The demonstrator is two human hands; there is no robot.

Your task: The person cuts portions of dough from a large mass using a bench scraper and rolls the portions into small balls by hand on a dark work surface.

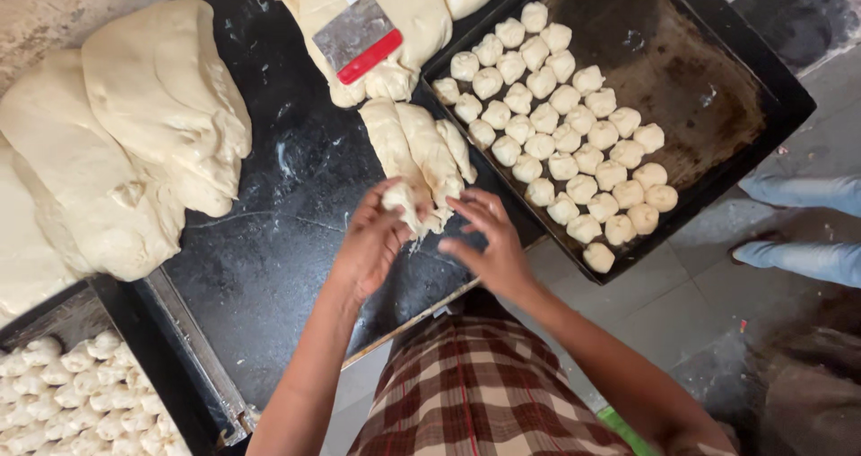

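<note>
Soft, even daylight fills the scene, with faint glare on the black worktop point(269, 268) left of the baking tray point(717, 106). Shadows are weak. Focus is sharp centrally; edges bend slightly, and the hands blur a little.

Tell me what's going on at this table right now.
A person is pulling small pieces off a long strip of dough on a black worktop. The left hand pinches the strip's end, the right hand open beside it. A dark baking tray holds rows of dough balls. A red-handled scraper rests on more dough.
</note>
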